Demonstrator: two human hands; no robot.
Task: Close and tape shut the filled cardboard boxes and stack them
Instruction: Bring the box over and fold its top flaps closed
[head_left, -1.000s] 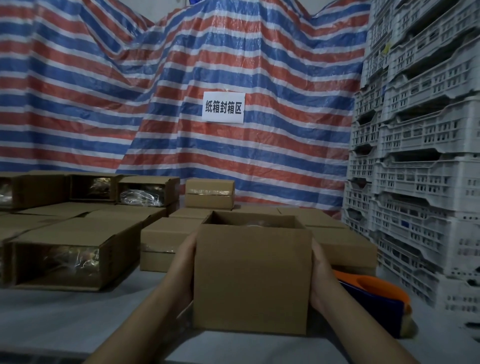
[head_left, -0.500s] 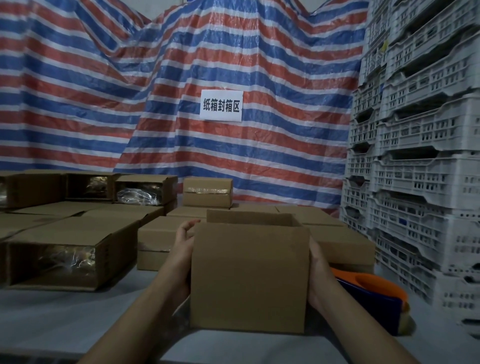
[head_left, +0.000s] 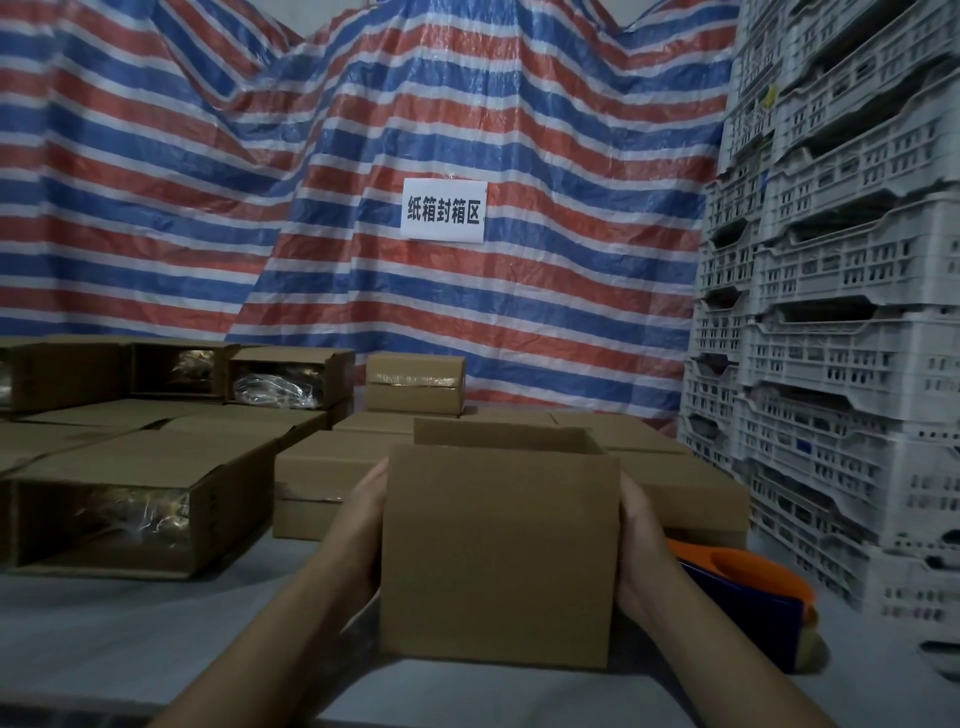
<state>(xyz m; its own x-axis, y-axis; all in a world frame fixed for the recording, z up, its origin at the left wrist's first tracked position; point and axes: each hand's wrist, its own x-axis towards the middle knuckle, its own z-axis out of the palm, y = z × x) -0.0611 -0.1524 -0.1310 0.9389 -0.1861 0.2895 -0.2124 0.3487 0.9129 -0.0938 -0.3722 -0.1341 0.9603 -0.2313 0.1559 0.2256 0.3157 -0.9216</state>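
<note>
Both grips, left hand (head_left: 363, 525); right hand (head_left: 636, 540); clasp open box (head_left: 498, 556).

Two hands, left hand (head_left: 358, 525), right hand (head_left: 641, 545), one open-topped box (head_left: 498, 556) between them, one tape dispenser (head_left: 748, 597), one white sign (head_left: 444, 210), one striped tarp (head_left: 260, 182), three open boxes lying on their sides, nearest (head_left: 130, 514), middle (head_left: 179, 370), far (head_left: 291, 382), one small taped box (head_left: 413, 383) on top of others.

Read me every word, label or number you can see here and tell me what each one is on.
"纸箱封箱区": black characters on the white paper sign fixed to the red, white and blue striped tarpaulin.
Dark marks on the side of the open brown cardboard box on the left: too blurred to read.
</note>
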